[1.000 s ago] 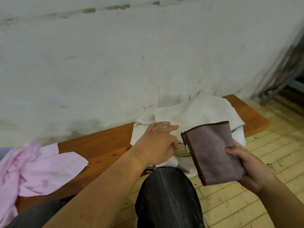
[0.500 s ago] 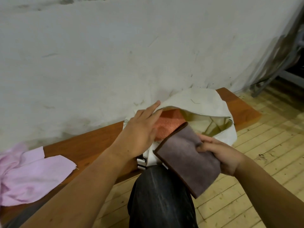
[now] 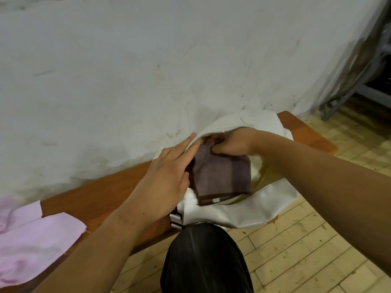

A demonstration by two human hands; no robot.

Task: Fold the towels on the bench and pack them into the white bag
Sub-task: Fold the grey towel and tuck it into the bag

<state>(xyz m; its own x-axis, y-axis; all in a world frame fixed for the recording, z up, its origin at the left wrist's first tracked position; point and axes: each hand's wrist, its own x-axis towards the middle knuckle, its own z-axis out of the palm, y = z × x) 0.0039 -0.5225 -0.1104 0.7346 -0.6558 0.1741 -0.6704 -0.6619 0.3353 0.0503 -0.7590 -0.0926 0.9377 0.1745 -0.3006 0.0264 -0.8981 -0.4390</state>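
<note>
Head view: grips the far edge of the folded brown towel (image 3: 222,176) with the right hand (image 3: 230,142), fingers curled. Props up the top flap of the white bag (image 3: 243,212) with the straight-fingered left hand (image 3: 167,176), against the towel's left side. Has pushed the towel from in front of the bag halfway into its mouth. Leaves a pink towel (image 3: 38,240) at the left end of the bench (image 3: 101,197).

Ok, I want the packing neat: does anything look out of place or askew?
Nothing damaged or spilled. The brown towel, gripped by the right hand, is only partly in the white bag, its lower edge lapping over the front rim. The pink towel lies rumpled and unfolded at the left end of the bench.
</note>
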